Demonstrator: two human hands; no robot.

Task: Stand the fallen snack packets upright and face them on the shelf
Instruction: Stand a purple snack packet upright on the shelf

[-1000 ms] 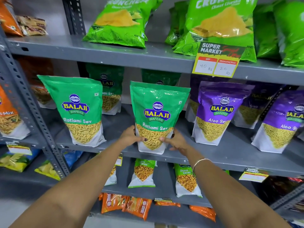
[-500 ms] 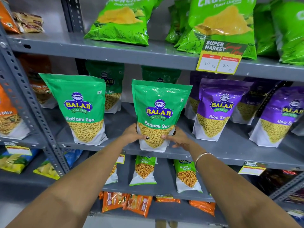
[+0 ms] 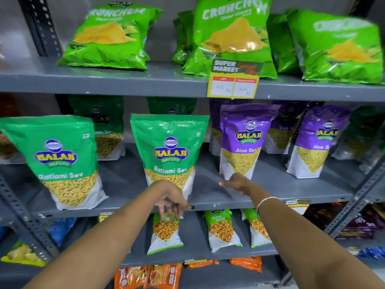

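A green Ratlami Sev packet [image 3: 169,151] stands upright, label forward, at the middle of the grey shelf [image 3: 208,205]. My left hand [image 3: 171,202] hangs just below its base at the shelf lip, fingers spread and pointing down, holding nothing. My right hand [image 3: 237,182] is open over the shelf floor to the right, fingers apart, right in front of the base of a purple Aloo Sev packet [image 3: 242,140]; contact with it is unclear. A second Ratlami Sev packet [image 3: 62,161] stands upright at the left.
More green and purple packets stand behind and to the right [image 3: 320,140]. Crunchem bags [image 3: 231,36] lean on the shelf above, with a price tag [image 3: 234,80] on its edge. Small Chana packets [image 3: 220,230] stand on the shelf below. Perforated uprights [image 3: 18,213] frame the left side.
Both hands have let go of the middle Ratlami Sev packet. The left hand dropped below the shelf lip, the right hand moved right toward the purple packet. The view shifted up and right.
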